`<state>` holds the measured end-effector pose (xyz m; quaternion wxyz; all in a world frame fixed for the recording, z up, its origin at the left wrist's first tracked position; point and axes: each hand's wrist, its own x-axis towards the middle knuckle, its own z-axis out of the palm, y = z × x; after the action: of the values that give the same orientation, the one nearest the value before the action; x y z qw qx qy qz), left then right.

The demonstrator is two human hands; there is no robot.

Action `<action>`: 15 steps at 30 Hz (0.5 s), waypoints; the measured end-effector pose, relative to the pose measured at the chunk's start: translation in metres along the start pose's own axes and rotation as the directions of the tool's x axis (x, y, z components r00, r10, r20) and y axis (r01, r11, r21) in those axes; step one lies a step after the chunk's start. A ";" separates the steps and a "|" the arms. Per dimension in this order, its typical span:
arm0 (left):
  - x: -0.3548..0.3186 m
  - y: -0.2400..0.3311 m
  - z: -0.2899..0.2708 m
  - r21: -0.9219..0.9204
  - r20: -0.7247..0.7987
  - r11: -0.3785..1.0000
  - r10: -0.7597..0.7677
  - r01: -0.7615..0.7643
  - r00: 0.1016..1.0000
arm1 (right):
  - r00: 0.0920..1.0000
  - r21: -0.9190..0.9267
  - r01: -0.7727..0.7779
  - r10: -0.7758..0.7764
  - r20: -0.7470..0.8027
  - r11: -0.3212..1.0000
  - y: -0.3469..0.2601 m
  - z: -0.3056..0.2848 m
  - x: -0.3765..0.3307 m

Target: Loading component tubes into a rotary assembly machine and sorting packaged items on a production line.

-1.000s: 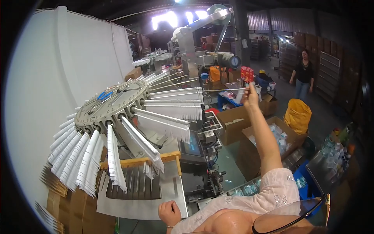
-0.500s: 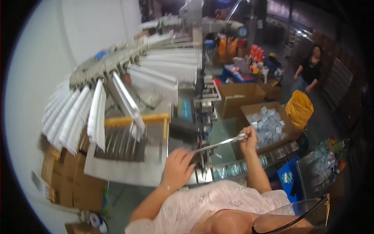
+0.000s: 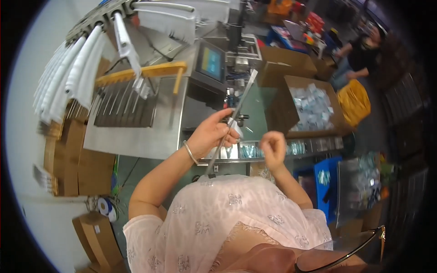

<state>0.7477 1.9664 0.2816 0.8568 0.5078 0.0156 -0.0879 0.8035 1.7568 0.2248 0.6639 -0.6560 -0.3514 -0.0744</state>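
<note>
My left hand (image 3: 210, 134) is closed round a long thin grey metal bar (image 3: 245, 95), its index finger stretched along the front. The bar slants from near my chest up and to the right, past the machine. A small white piece (image 3: 235, 129) shows beside the fingers of that hand. To its right, my right hand (image 3: 274, 150) is raised with its fingers curled toward the thumb, apart from the bar. It is slightly blurred, and whatever it may hold is hidden. Below both hands runs a narrow conveyor (image 3: 314, 146) carrying small teal-and-clear packs (image 3: 249, 151).
At left, white sleeves (image 3: 84, 54) hang from a rotating rack above a metal worktop (image 3: 168, 123) with a yellow bar (image 3: 150, 70). A control screen (image 3: 210, 63) stands ahead. A carton (image 3: 284, 123) of clear packs and a yellow bag (image 3: 354, 102) are at right; another person (image 3: 362, 54) stands beyond.
My right hand has come off the bar's end and moved down and left. The bar has swung steeper, with my left hand now gripping its middle. The view has tilted downward.
</note>
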 end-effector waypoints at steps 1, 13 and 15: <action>0.005 0.000 -0.001 -0.063 0.039 0.998 -0.001 0.003 0.999 | 0.987 -0.113 0.086 -0.069 0.146 0.990 -0.006 0.004 -0.011; -0.067 0.025 -0.088 0.215 0.224 0.977 -0.040 -0.010 0.974 | 0.922 -0.612 0.270 -0.383 -0.058 0.743 -0.094 0.146 -0.053; -0.079 0.041 -0.135 0.452 -0.074 0.891 -0.009 0.041 0.997 | 0.925 -0.432 0.255 -0.348 -0.151 0.865 -0.116 0.168 -0.061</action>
<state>0.6855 2.1138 0.2615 0.7126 0.6960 0.0311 -0.0822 0.6311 1.8751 0.2672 0.5290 -0.7028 -0.3501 -0.3219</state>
